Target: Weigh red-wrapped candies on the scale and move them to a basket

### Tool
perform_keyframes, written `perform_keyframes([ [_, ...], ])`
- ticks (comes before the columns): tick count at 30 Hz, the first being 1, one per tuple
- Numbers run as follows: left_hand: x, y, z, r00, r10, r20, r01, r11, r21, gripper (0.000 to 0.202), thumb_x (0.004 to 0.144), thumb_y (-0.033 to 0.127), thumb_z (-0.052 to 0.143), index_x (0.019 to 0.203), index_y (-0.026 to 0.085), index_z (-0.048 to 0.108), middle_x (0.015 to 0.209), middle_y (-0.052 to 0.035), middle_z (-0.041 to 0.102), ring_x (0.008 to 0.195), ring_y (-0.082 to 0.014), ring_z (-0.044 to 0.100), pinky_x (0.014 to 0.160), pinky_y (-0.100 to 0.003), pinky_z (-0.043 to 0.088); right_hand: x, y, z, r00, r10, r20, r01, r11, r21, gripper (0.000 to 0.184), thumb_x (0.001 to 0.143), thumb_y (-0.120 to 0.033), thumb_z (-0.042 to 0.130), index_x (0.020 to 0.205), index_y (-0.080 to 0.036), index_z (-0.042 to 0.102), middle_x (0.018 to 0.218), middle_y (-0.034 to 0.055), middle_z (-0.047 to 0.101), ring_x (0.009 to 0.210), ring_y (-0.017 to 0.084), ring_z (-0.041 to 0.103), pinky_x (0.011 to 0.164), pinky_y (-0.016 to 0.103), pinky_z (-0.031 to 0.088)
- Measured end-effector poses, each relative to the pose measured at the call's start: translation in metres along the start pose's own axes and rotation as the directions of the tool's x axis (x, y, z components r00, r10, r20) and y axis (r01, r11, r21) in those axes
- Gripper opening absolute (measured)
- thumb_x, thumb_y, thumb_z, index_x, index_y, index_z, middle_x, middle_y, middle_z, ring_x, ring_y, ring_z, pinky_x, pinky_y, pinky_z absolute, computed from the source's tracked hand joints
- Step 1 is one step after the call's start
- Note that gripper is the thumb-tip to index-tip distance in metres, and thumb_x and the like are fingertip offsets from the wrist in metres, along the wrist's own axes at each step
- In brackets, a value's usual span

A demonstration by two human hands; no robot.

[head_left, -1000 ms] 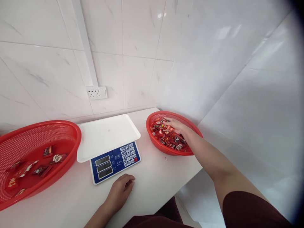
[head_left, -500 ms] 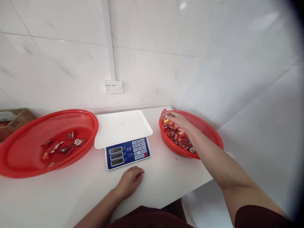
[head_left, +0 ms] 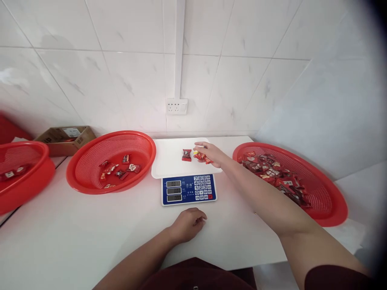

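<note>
My right hand (head_left: 210, 153) is over the white weighing tray (head_left: 166, 165), its fingers curved around a few red and yellow wrapped candies (head_left: 200, 155). Whether those candies also touch the tray I cannot tell. A single red wrapped candy (head_left: 186, 155) lies on the tray just left of the fingers. Below the tray is the blue keypad panel of the digital scale (head_left: 189, 201), with lit number displays. My left hand (head_left: 187, 225) rests on the table in front of the scale, fingers loosely curled, with nothing visible in it.
To the right stands a red basket (head_left: 335, 201) full of wrapped candies. Another red basket (head_left: 90, 183) with several candies sits left of the scale. Farther left are a third red basket (head_left: 39, 181) and a cardboard box (head_left: 60, 147). A wall socket (head_left: 177, 106) is behind.
My right hand has moved left from the right basket to the tray with candies. One candy now lies on the tray. My left hand stays by the scale; the view has turned left.
</note>
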State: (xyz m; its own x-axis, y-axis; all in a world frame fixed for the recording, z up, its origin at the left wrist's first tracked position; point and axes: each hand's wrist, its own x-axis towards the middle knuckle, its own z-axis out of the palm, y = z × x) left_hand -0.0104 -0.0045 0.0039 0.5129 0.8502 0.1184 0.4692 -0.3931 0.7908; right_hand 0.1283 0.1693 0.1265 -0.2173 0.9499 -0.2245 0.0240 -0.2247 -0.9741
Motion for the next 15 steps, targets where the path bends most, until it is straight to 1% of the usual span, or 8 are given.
perform_keyframes([
  [2,0.000,-0.001,0.000,1.000,0.014,-0.008,-0.014,1.000,-0.006,0.024,0.076,0.011,0.050,0.089,0.023,0.066,0.084,-0.0060,0.067,0.069,-0.0191,0.063,0.061,-0.030,0.053,0.000,-0.002,-0.002,1.000,0.014,-0.007,-0.014,0.998,0.054,0.027,0.080,-0.014,0.060,0.106,-0.018,0.054,0.086,0.0042,0.065,0.074,0.013,0.067,0.062,0.022,0.058],
  [5,0.001,-0.004,0.001,0.999,0.031,-0.025,-0.031,0.999,-0.014,0.024,0.076,0.011,0.051,0.089,0.023,0.066,0.084,-0.0059,0.068,0.068,-0.0196,0.063,0.060,-0.031,0.053,0.000,-0.004,-0.006,0.999,0.043,-0.006,-0.042,0.988,0.151,0.033,0.078,-0.003,0.054,0.108,-0.017,0.050,0.091,0.0055,0.064,0.080,0.013,0.068,0.072,0.023,0.058],
  [8,0.000,-0.003,0.003,0.998,0.050,-0.047,-0.051,0.998,-0.025,0.024,0.075,0.010,0.051,0.088,0.023,0.066,0.083,-0.0056,0.068,0.067,-0.0192,0.063,0.059,-0.030,0.053,0.000,-0.003,-0.009,0.998,0.068,-0.001,-0.066,0.973,0.221,0.041,0.075,0.002,0.050,0.112,-0.017,0.047,0.092,0.0065,0.063,0.078,0.014,0.069,0.071,0.024,0.059],
  [11,-0.002,0.003,0.000,0.993,0.072,-0.089,-0.076,0.996,-0.043,0.022,0.079,0.012,0.049,0.090,0.024,0.064,0.084,-0.0047,0.068,0.069,-0.0179,0.063,0.061,-0.029,0.054,0.000,0.002,-0.011,0.998,0.052,-0.016,-0.048,0.980,0.194,0.042,0.076,0.001,0.052,0.113,-0.017,0.046,0.094,0.0076,0.063,0.078,0.016,0.069,0.067,0.025,0.060],
  [12,-0.003,0.006,-0.005,0.989,0.084,-0.124,-0.089,0.995,-0.043,0.022,0.081,0.013,0.048,0.093,0.024,0.063,0.086,-0.0048,0.068,0.072,-0.0176,0.064,0.064,-0.029,0.054,0.000,0.004,-0.011,0.999,0.044,-0.020,-0.040,0.982,0.182,0.041,0.076,0.000,0.053,0.113,-0.018,0.047,0.096,0.0081,0.064,0.079,0.017,0.069,0.065,0.024,0.060],
  [13,-0.004,0.009,-0.012,0.976,0.107,-0.192,-0.114,0.993,-0.027,0.022,0.084,0.015,0.047,0.096,0.024,0.062,0.089,-0.0054,0.068,0.077,-0.0177,0.063,0.069,-0.029,0.054,0.000,0.005,-0.011,0.999,0.040,-0.020,-0.036,0.985,0.170,0.041,0.076,-0.001,0.054,0.112,-0.018,0.048,0.098,0.0086,0.064,0.080,0.017,0.069,0.064,0.023,0.060],
  [14,-0.005,0.011,-0.023,0.943,0.146,-0.300,-0.147,0.989,0.019,0.021,0.085,0.016,0.046,0.098,0.023,0.061,0.091,-0.0062,0.067,0.081,-0.0180,0.063,0.073,-0.030,0.053,0.000,0.007,-0.012,0.999,0.040,-0.017,-0.037,0.987,0.157,0.040,0.076,-0.001,0.056,0.111,-0.018,0.049,0.100,0.0089,0.064,0.080,0.017,0.069,0.062,0.023,0.059],
  [15,-0.007,0.011,-0.036,0.881,0.193,-0.432,-0.167,0.981,0.099,0.020,0.086,0.017,0.046,0.099,0.023,0.060,0.093,-0.0072,0.067,0.086,-0.0187,0.062,0.078,-0.032,0.052,-0.001,0.007,-0.011,0.999,0.044,-0.013,-0.041,0.989,0.142,0.039,0.075,-0.002,0.057,0.110,-0.018,0.050,0.102,0.0091,0.064,0.081,0.017,0.069,0.060,0.022,0.059],
])
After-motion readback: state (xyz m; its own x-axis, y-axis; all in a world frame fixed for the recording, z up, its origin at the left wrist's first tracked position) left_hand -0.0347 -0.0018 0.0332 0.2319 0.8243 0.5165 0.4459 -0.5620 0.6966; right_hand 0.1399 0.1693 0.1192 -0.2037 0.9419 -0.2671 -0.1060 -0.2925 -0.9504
